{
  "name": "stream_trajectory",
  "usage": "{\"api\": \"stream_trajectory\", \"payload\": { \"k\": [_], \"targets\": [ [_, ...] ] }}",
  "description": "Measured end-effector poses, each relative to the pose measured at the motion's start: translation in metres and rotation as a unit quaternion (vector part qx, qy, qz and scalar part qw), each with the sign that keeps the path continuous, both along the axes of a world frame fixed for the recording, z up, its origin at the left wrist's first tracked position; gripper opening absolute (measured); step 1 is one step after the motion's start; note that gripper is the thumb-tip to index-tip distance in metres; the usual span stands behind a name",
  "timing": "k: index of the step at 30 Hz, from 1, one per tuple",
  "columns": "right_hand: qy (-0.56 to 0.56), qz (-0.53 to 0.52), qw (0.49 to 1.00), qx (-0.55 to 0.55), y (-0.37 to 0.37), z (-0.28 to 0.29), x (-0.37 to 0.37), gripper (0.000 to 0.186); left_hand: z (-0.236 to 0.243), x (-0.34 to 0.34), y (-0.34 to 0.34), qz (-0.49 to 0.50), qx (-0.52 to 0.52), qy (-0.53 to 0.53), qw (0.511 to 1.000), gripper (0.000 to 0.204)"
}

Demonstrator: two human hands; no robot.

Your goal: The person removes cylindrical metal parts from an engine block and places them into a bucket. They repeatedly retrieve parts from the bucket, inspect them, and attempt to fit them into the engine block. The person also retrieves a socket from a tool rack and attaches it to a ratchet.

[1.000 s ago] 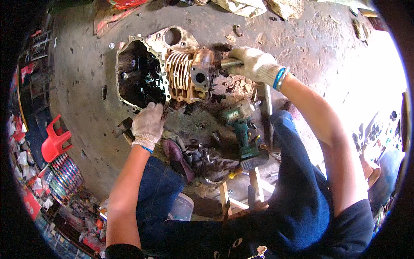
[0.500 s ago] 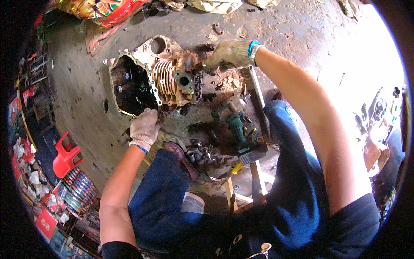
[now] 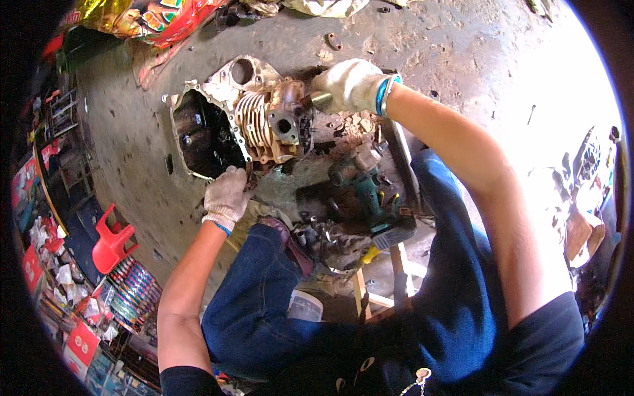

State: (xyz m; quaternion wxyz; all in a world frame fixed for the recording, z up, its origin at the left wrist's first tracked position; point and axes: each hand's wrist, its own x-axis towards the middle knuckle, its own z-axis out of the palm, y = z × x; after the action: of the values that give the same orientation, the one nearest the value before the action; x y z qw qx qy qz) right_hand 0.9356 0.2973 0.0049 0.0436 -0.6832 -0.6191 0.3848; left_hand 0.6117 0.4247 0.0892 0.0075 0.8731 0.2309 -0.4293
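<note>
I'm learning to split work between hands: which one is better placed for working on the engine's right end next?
Probably the right hand: it grips a round metal piece beside that end of the engine. The left hand is farther off, near the open casing's lower edge.

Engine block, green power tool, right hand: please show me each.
Engine block (image 3: 254, 125), head view: on its fins.
Green power tool (image 3: 368, 198), head view: on the handle.
Right hand (image 3: 350, 86), head view: on the glove.

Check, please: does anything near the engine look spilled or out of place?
Yes. Brownish crumbs lie scattered on the floor beside the engine, near the right hand, and dark stains mark the floor around them. Both look like mess rather than parts; whether the stains are wet, I cannot tell.
</note>
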Motion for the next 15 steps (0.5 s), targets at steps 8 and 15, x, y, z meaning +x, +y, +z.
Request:
{"api": "stream_trajectory", "payload": {
  "k": [8, 15],
  "targets": [
    [-0.004, -0.042, 0.999, 0.009, 0.002, -0.014, -0.01, 0.039, -0.001, 0.004, -0.001, 0.006, 0.008, 0.012, 1.0, 0.04],
    [-0.03, 0.016, 0.999, -0.011, 0.014, -0.007, -0.003, 0.042, 0.0, 0.006, -0.001, 0.012, -0.001, 0.02, 1.0, 0.04]
  ]
}}
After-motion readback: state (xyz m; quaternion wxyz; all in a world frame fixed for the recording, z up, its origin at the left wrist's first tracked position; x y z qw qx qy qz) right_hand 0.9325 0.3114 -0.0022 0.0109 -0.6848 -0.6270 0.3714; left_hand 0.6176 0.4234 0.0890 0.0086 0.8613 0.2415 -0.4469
